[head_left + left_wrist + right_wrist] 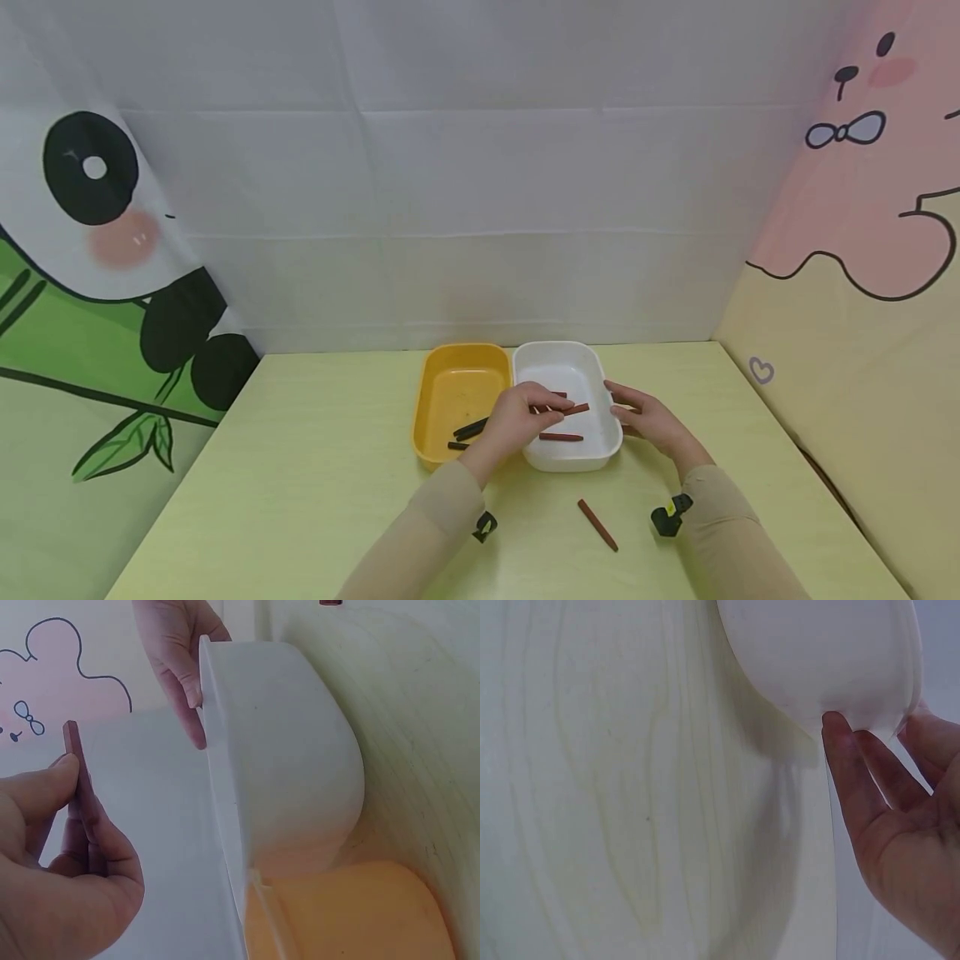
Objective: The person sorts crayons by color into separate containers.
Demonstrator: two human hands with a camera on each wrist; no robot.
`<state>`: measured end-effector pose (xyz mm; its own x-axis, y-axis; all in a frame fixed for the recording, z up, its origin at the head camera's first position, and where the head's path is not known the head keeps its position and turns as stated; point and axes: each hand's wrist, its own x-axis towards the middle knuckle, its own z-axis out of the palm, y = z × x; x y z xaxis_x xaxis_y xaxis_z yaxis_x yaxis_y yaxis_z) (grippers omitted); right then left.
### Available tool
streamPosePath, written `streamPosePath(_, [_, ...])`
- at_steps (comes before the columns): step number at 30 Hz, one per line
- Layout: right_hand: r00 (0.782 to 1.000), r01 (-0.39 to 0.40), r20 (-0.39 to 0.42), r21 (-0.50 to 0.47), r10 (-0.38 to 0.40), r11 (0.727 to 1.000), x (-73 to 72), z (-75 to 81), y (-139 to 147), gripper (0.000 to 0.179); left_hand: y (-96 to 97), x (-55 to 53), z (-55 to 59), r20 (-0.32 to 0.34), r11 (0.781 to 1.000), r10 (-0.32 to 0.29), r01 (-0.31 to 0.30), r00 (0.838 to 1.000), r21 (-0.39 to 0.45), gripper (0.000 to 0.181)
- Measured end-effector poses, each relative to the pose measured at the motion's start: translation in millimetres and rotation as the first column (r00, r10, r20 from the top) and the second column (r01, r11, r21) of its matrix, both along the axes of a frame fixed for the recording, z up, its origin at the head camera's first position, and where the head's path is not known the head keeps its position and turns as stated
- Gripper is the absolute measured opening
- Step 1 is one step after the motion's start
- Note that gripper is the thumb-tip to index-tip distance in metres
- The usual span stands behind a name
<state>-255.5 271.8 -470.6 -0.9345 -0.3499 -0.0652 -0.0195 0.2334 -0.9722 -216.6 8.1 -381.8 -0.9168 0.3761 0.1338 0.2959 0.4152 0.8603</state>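
My left hand [521, 412] pinches a reddish-brown crayon [81, 769] between thumb and fingers, above the white tray [536, 367]. Inside that tray lie more reddish-brown crayons, one of them a crayon near the front [561, 437]; the hand partly covers the others. At the tray's right side, my right hand [652, 421] holds the rim and wall, its fingertips against the outside in the right wrist view. Another reddish-brown crayon [597, 525] lies slantwise on the table in front of the tray.
Beside the white tray on its left stands a yellow tray [457, 367] holding several black sticks [471, 429], partly hidden by the left hand. The pale yellow table [300, 467] ends at a white cloth backdrop [480, 250], with printed cartoon panels at both sides.
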Motion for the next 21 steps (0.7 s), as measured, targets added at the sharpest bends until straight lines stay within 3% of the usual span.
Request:
streamPosePath(5, [1.000, 0.001, 0.005, 0.003, -0.001, 1.000, -0.4, -0.6, 1, 0.057, 2.8, -6.2, -2.1, -0.019, 0.999, 0.027, -0.028, 0.999, -0.046, 0.017])
streamPosePath(12, [1.000, 0.009, 0.014, -0.002, -0.009, 1.000, -0.7, -1.5, 0, 0.056, 9.9, -16.1, -3.4, 0.004, 0.992, 0.093, -0.092, 0.996, -0.090, 0.014])
streamPosePath(21, [1.000, 0.014, 0.010, -0.004, -0.014, 1.000, -0.2, -1.5, 0, 0.055, 12.2, -28.1, -12.6, -0.017, 0.982, 0.136, -0.137, 0.991, -0.129, 0.014])
